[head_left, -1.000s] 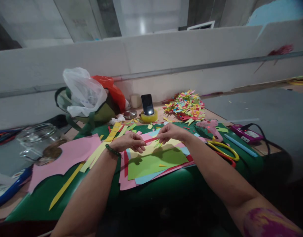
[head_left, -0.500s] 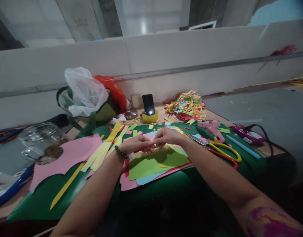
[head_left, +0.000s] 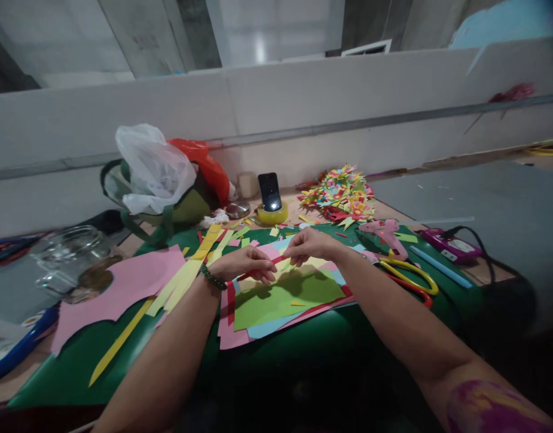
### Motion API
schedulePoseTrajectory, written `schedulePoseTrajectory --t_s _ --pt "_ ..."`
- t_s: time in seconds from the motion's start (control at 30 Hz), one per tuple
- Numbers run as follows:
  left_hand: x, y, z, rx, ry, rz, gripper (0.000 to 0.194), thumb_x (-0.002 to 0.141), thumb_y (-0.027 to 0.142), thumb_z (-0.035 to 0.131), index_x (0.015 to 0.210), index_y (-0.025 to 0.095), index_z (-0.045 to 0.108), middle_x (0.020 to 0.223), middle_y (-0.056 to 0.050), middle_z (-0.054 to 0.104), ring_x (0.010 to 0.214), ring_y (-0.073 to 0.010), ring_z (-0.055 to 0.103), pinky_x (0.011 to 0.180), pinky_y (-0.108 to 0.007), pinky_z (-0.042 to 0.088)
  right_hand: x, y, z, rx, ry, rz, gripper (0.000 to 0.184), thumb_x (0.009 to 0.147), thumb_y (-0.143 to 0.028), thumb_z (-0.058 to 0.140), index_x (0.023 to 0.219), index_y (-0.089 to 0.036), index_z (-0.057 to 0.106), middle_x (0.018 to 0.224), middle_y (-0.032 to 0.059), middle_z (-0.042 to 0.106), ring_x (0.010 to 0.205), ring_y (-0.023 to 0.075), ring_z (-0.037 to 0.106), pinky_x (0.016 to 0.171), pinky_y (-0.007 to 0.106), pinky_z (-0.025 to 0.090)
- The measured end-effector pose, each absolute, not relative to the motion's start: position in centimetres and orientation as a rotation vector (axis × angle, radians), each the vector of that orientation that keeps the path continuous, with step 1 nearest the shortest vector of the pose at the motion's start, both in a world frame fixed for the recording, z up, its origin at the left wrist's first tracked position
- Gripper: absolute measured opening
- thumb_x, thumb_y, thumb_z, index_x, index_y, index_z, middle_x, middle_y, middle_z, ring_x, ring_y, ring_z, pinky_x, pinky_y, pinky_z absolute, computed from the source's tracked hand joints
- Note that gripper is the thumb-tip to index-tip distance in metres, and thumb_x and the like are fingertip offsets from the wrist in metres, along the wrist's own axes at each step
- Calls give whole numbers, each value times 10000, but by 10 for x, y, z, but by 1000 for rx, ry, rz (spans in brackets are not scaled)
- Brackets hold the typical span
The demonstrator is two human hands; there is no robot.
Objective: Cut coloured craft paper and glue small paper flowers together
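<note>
The left wrist (head_left: pixel 220 269) wears green beads (head_left: pixel 212 278), the right arm (head_left: pixel 394 300) a yellow-streaked magenta sleeve (head_left: pixel 490 406).

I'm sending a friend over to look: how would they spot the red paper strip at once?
On the green table covering, find the layered coloured paper sheets. Just above them, between the left hand and the right hand, is the red paper strip. Red paper in the layers lies flat; this slim piece is held up in the air.

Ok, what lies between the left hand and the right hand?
In the head view, a red strip spans the gap from the left hand to the right hand, above the green sheet.
</note>
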State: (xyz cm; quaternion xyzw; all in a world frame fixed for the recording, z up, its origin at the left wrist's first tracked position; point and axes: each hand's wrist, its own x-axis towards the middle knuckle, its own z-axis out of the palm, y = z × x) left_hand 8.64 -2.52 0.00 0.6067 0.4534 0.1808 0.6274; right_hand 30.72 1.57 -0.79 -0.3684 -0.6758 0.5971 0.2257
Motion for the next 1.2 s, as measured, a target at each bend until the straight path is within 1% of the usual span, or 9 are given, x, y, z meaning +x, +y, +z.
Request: schedulePoseTrajectory --t_s 0.1,0.27,0.4,0.5,0.57,0.63,0.77,1.03,1.2 --pt "92 -26 -2 1432 1029 429 425 652 520 769 803 125 724 808 -108 761 694 -177 708 670 -260 519 301 14 -11 -991 -1879 1668 366 525 -435 854 627 -119 699 525 13 660 498 99 616 515 194 504" --pt "97 -24 -11 1406 987 552 390 637 462 801 743 100 706 683 -94 738 644 -166 690 710 -290 535 301 12 -8 -967 -1934 1648 328 590 -416 820 628 -119 687 517 4 644 512 93 607 517 187 490" --pt "93 -24 -9 1377 991 576 381 641 440 804 750 89 706 679 -100 739 628 -165 690 693 -293 546 310 15 -1 -1060 -1888 1553 264 644 -345 796 614 -121 660 516 -3 636 469 73 572 495 179 465" --pt "91 -25 -5 1389 978 578 375 653 437 796 763 90 708 673 -100 738 612 -163 688 674 -288 548 310 15 1 -1073 -1816 1460 268 665 -350 783 626 -128 638 552 -10 637 481 65 577 490 165 446" --pt "91 -26 -2 1405 980 572 366 658 435 792 760 93 709 675 -101 738 612 -163 688 679 -289 549 307 15 -2 -996 -1811 1445 277 646 -372 792 693 -139 650 606 -15 650 531 77 610 489 161 438" --pt "92 -27 -1 1415 986 561 360 661 432 790 759 95 711 679 -101 738 622 -165 690 689 -291 548 302 14 -6 -889 -1822 1477 315 592 -383 817 722 -145 655 608 -25 644 551 87 621 497 166 442" --pt "94 -28 -1 1387 983 555 363 655 442 789 743 99 711 675 -104 736 613 -163 686 685 -287 544 299 16 -12 -812 -1813 1547 361 518 -403 839 668 -132 654 545 -20 631 529 100 617 536 202 484" --pt "84 -25 2 1450 1111 536 323 642 437 796 741 135 741 704 -99 747 596 -152 678 619 -244 514 309 15 -5 -869 -1744 1540 322 492 -334 854 667 -131 676 554 -8 657 539 112 640 553 211 506" --pt "78 -26 8 1490 1168 488 329 629 446 803 728 139 738 694 -88 743 594 -142 668 587 -222 501 309 14 -5 -895 -1701 1570 297 521 -310 845 694 -129 686 595 7 682 549 116 651 553 210 510"
